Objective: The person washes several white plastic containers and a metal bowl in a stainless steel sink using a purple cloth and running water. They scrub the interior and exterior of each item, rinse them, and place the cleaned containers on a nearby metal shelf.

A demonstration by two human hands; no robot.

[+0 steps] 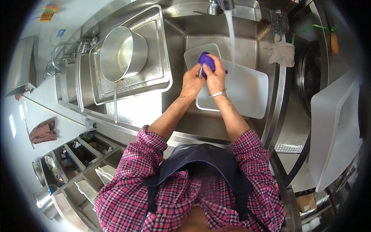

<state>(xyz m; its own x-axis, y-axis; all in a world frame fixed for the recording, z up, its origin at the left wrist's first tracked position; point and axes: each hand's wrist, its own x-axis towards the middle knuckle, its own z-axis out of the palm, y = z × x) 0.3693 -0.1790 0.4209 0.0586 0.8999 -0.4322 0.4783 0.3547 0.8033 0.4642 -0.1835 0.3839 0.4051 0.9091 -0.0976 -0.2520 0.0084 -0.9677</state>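
Both of my hands meet above a steel sink (188, 121). A wet-looking purple cloth (207, 61) is wrapped around a thin light item (200, 71), too small and covered to identify. My left hand (192, 82) grips the item at its lower end. My right hand (216, 74), with a bracelet at its wrist, closes on the cloth. Under them in the sink lie a translucent plastic container (246, 90) and a smaller translucent piece (192, 55) partly beneath it. Water (231, 34) runs from the faucet (226, 4) just beyond my right hand.
On the left, a metal saucepan (139, 55) rests in a large steel tray (155, 69). A grey rag (282, 53) and a steel wool scrubber (279, 23) sit on the sink's right edge. A white plastic bin (327, 110) stands far right.
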